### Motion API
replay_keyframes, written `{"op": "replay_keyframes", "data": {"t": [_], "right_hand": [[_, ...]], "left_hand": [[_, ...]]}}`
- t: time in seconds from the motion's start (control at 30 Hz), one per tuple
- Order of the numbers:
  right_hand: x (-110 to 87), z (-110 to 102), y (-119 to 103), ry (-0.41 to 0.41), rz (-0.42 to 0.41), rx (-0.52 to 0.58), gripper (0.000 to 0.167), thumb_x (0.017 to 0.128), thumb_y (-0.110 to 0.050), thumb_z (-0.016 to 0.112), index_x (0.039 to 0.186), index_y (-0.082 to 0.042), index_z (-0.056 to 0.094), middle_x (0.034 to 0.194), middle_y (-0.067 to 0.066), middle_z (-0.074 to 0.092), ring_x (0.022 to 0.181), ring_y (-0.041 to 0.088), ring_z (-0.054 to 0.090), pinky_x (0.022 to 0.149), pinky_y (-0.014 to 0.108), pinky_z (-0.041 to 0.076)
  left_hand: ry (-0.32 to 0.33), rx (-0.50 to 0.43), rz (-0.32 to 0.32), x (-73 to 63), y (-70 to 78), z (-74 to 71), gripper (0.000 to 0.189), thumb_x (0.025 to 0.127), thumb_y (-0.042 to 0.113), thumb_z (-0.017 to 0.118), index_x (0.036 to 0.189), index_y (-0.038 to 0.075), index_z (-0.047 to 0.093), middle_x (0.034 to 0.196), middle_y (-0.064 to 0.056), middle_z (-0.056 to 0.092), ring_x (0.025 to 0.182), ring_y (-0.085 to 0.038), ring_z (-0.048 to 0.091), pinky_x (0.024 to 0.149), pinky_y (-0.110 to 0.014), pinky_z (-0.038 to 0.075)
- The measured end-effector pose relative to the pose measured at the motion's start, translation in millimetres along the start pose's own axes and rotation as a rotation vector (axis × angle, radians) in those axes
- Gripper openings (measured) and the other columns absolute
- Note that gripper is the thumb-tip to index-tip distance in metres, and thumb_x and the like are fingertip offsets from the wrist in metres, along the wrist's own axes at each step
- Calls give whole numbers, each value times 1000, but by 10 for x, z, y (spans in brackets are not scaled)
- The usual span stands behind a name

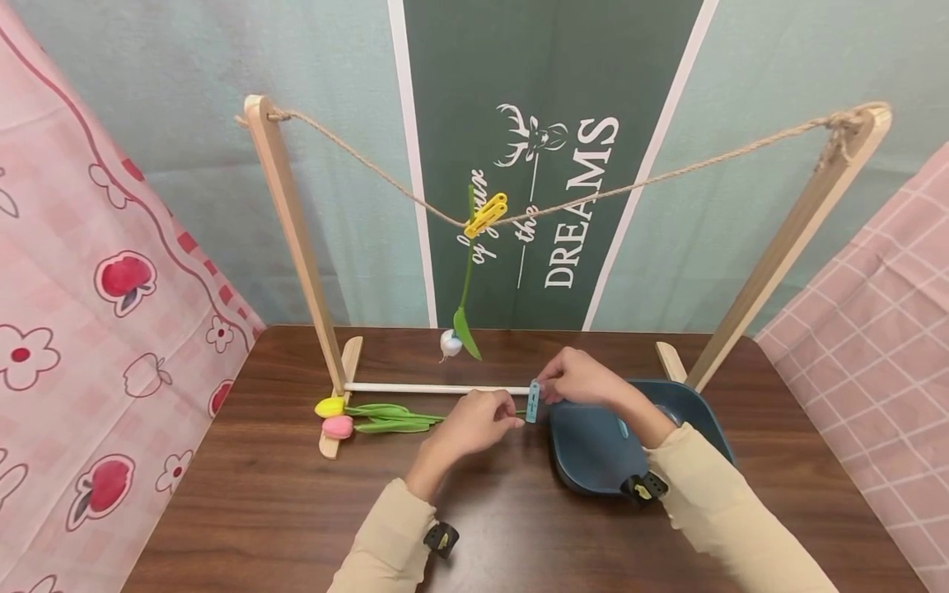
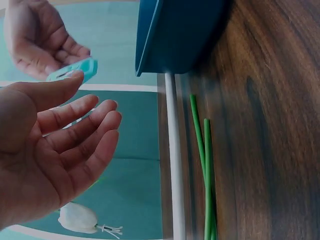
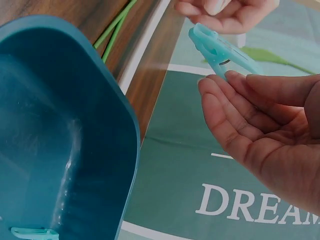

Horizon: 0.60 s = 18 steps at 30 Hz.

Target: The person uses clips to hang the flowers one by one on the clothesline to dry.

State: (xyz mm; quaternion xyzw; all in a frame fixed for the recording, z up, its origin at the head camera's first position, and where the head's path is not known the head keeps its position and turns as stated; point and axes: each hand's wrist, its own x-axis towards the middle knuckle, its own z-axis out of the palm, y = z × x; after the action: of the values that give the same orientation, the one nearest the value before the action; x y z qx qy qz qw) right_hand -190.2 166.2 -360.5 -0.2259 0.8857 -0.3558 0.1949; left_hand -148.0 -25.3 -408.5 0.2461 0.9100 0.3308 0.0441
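My right hand (image 1: 582,379) pinches a light blue clothespin (image 1: 532,402) between thumb and fingers, above the near left rim of a dark blue basin (image 1: 593,469). Close on its left is my left hand (image 1: 478,422), fingers relaxed; in the left wrist view its thumb overlaps the clothespin (image 2: 85,69), and whether they touch I cannot tell. Below the left hand, a yellow tulip (image 1: 329,407) and a pink tulip (image 1: 338,427) lie on the table, their green stems (image 2: 207,165) side by side. A white tulip (image 1: 451,343) hangs upside down from a yellow clothespin (image 1: 486,216) on the rope.
Two wooden posts (image 1: 292,239) carry the sagging rope (image 1: 630,188), and a white rod (image 1: 415,388) runs low between them. Another light blue clothespin (image 3: 35,233) lies in the basin. Behind the brown table (image 1: 282,511) hang patterned cloths.
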Motion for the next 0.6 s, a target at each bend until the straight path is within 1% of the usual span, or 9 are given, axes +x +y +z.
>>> {"op": "replay_keyframes", "data": {"t": [0.13,0.37,0.6], "right_hand": [[8,28,-27,11,4,5,18,83,6,50,85,7,69,73,13,67,60,16,63,61,37,52],[15,62,-66,12,12,-1,17,84,5,52,86,6,69,73,11,67,60,15,63,57,30,51],[2,76,-102,9,25,-15,17,84,4,53,87,5,70,72,8,67,61,16,62,57,29,50]], "left_hand": [[3,-23,-4,5,31,16,17,83,24,67,75,11,59,61,7,51,54,-6,43,52,-20,36],[42,-34,8,22,40,66,20,80,25,70,72,11,59,58,9,49,52,-5,42,50,-19,35],[67,-34,-7,18,51,81,23,79,25,72,69,11,57,57,8,48,51,-5,41,49,-19,34]]}}
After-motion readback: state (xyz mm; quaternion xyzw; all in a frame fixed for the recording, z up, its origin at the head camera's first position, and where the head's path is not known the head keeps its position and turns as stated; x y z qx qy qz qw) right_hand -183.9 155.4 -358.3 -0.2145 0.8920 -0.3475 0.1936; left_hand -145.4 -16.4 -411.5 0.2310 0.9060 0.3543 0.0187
